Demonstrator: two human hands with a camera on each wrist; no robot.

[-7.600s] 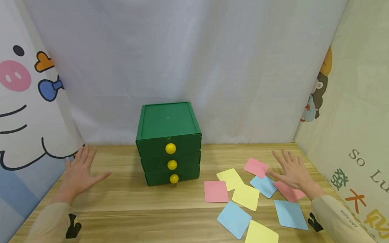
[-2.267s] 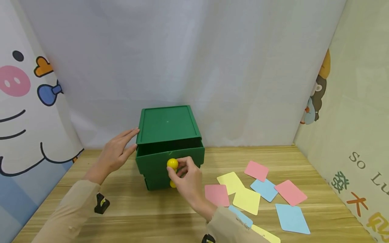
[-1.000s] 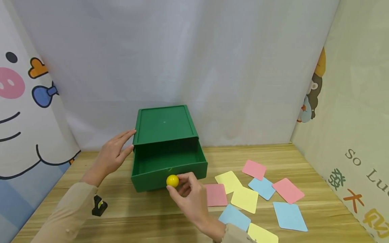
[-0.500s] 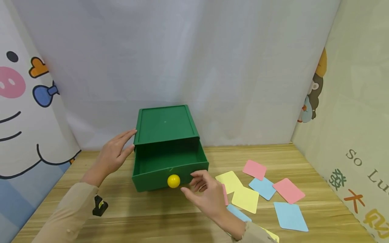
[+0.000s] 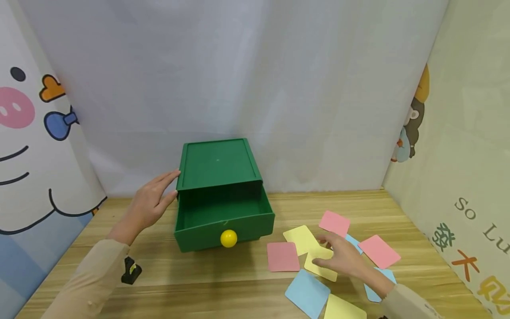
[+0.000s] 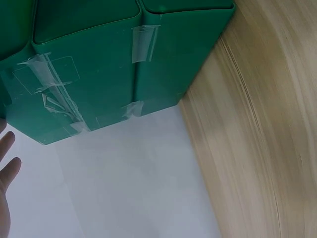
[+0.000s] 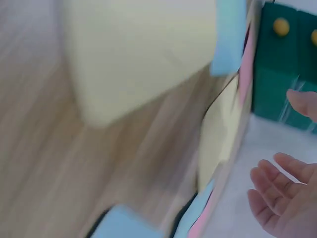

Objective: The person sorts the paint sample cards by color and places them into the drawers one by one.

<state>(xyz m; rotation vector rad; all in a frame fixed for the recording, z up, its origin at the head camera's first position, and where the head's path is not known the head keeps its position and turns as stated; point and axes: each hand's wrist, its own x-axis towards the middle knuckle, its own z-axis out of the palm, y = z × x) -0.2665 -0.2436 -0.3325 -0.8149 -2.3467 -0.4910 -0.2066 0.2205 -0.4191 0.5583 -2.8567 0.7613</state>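
Card (image 5: 319,254), yellow and near-square with no clear long axis, lies just below your right hand (image 5: 343,257), the nearer one, its thumb and fingers apart around nothing, while your left hand (image 5: 149,205) touches the cabinet (image 5: 219,161) to its right.

a wood-grain table (image 5: 239,292) bears 1 green drawer unit (image 5: 221,175), 9 cards (image 5: 283,257).

Drawer cabinet (image 5: 219,161) was smooth plastic, its knob (image 5: 229,238) glossy. Square notes (image 5: 283,257) were matt paper; table (image 5: 159,274) showed wood grain.
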